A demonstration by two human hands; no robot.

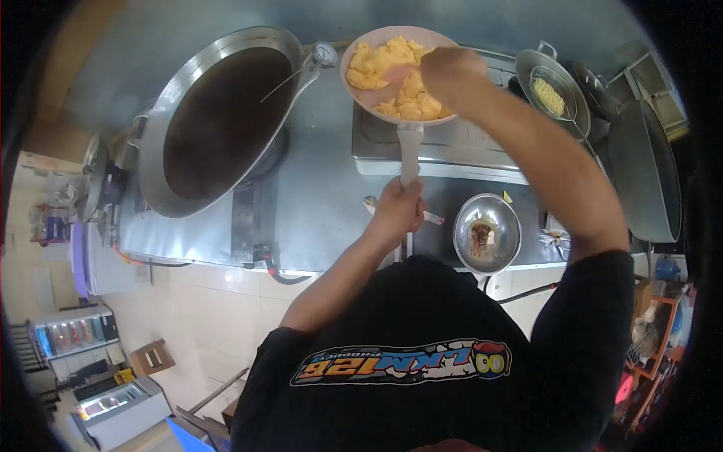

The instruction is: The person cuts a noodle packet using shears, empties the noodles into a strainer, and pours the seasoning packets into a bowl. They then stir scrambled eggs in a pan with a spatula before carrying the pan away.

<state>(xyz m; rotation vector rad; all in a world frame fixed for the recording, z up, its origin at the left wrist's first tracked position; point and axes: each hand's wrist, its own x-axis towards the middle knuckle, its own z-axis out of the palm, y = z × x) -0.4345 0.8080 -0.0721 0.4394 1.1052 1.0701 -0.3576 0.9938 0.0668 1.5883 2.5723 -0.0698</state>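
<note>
A light-coloured frying pan (pixel 367 99) over the gas stove (pixel 376 145) holds yellow scrambled egg (pixel 410 102). My left hand (pixel 397 209) is wrapped round the pan's pale handle (pixel 409 147). Above the pan's right side, my right hand (pixel 452 74) is closed and blurred. A pinkish spatula (pixel 398 73) lies in the egg and runs toward my right hand, where its handle is hidden. Below the stove stands a metal bowl (pixel 510 231) with brown and white seasoning inside.
A large wok of dark liquid (pixel 226 113) stands at the left with a dial thermometer (pixel 324 54) on its rim. At the right are a strainer holding a noodle block (pixel 548 98) and a large dark pan (pixel 640 173). A hose (pixel 290 279) hangs at the counter's front edge.
</note>
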